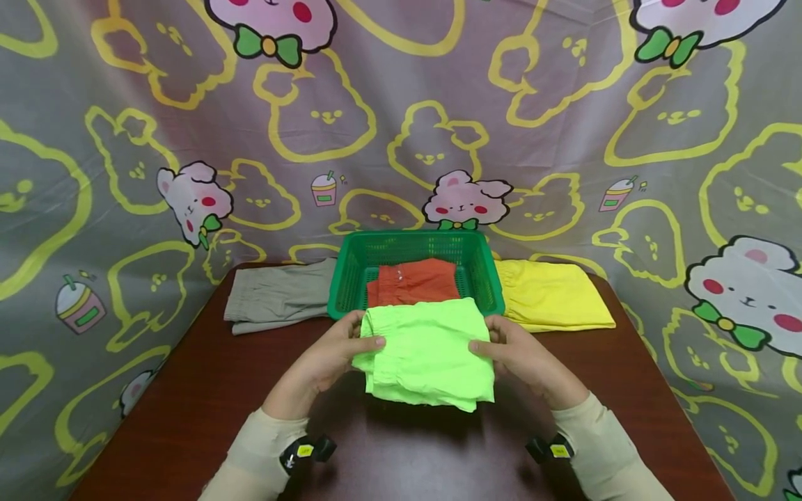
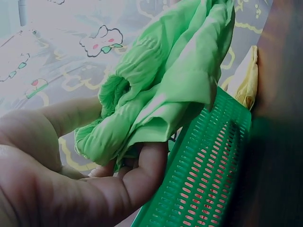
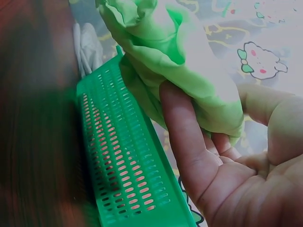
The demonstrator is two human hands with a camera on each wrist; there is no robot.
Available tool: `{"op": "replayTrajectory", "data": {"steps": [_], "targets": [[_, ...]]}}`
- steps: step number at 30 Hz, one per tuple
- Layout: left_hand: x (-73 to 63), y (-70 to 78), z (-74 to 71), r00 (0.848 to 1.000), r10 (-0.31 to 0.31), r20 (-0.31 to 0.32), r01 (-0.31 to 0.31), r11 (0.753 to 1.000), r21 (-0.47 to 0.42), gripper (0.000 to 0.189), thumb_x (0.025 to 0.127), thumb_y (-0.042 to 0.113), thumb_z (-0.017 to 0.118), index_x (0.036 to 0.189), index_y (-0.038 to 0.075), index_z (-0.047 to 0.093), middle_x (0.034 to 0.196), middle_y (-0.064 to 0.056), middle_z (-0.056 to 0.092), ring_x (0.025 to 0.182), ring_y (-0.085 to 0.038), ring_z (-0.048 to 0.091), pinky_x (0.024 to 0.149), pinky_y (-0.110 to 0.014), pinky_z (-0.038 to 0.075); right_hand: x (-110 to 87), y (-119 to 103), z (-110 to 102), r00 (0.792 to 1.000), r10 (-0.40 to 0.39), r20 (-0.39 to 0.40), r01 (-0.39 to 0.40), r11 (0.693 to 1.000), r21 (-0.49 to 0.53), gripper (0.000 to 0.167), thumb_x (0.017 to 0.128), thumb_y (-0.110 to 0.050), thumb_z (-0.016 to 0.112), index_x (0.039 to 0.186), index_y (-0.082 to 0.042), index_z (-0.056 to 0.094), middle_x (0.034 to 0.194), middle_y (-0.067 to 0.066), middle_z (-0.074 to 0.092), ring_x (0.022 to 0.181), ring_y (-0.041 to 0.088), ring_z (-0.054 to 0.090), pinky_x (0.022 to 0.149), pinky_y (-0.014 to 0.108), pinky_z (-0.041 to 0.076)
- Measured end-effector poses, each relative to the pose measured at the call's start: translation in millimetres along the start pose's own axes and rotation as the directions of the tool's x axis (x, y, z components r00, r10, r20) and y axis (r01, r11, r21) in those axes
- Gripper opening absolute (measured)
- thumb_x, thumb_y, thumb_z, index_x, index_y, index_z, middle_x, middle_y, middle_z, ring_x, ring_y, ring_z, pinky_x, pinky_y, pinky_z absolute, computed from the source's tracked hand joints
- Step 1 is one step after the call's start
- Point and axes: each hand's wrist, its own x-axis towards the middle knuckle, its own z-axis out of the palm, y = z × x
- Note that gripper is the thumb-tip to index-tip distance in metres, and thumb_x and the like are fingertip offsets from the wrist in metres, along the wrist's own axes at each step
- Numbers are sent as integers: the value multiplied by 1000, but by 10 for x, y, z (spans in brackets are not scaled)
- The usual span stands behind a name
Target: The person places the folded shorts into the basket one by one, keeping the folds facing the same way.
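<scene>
Folded lime-green shorts (image 1: pixel 429 355) with a gathered elastic waistband hang in the air above the table, in front of the basket. My left hand (image 1: pixel 328 355) pinches their left side, thumb on top and fingers beneath. On the opposite side my right hand (image 1: pixel 523 355) grips the cloth the same way. In both wrist views the folded layers of the shorts (image 2: pixel 165 80) sag between thumb and fingers. Behind them stands a green perforated plastic basket (image 1: pixel 492 278). Orange-red folded shorts (image 1: pixel 420 278) lie inside it, their near part hidden by the lime-green pair.
Left of the basket lies a folded grey garment (image 1: pixel 276 296), close against its side. A folded yellow garment (image 1: pixel 554 296) with a gathered edge lies at its right. The dark brown table (image 1: pixel 188 410) reaches back to a patterned cloth backdrop (image 1: pixel 388 83).
</scene>
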Motion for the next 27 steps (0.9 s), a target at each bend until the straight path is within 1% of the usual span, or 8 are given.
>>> {"op": "replayTrajectory", "data": {"steps": [3,5,6,13,17,20,22,27], "targets": [[5,-5,-1,1000,3,-21,-3,1000,-13,59,97,8,67,144,4,33,121,-13,59,91,-22,70,80,-44,60,11,8,0,1000,-2,-23,2,1000,-26,46,98,-24,70,127,4,49,92,8,65,58,16,53,61,33,53],[14,-10,-6,999,8,-35,-9,1000,-16,59,97,8,67,144,3,33,121,-14,58,91,-22,70,79,-44,60,19,13,-1,999,-7,-39,6,999,-44,45,98,-24,71,127,4,50,90,8,63,55,16,44,58,31,49],[17,-11,-7,999,10,-41,-11,1000,-19,58,97,8,67,144,3,33,121,-14,58,91,-22,70,78,-44,60,22,14,-1,999,-11,-45,8,999,-47,45,98,-23,70,128,3,50,91,8,63,55,17,44,59,31,48],[42,-4,-25,997,30,-73,-33,999,-41,55,98,8,66,143,1,35,118,-14,59,89,-21,69,75,-44,59,40,8,-1,997,-18,-78,15,999,-49,46,98,-22,70,132,2,50,100,9,64,68,20,54,64,32,49],[55,11,-30,996,31,-87,-36,998,-55,56,98,9,65,144,1,35,121,-15,59,91,-21,70,76,-43,59,55,13,-10,997,-25,-80,24,1000,-16,46,100,-21,67,134,2,47,109,11,66,82,18,64,68,32,52],[59,19,-35,995,34,-93,-39,998,-57,56,99,10,66,145,2,35,122,-15,59,92,-21,70,78,-43,59,61,17,-12,996,-39,-84,40,999,13,46,101,-20,66,135,3,45,114,12,66,89,20,67,71,32,55],[51,25,-36,994,36,-102,-42,997,-59,55,99,11,65,145,2,36,122,-14,59,94,-21,69,79,-43,59,66,19,-8,995,-47,-87,50,998,36,46,101,-20,66,135,2,45,117,12,66,91,20,68,73,32,55],[34,49,-24,993,36,-113,-44,997,-65,53,99,12,64,145,3,38,124,-14,60,96,-22,69,81,-45,58,68,22,-4,993,-52,-101,58,997,56,46,101,-19,65,135,4,45,116,10,66,88,17,67,70,30,52]]}}
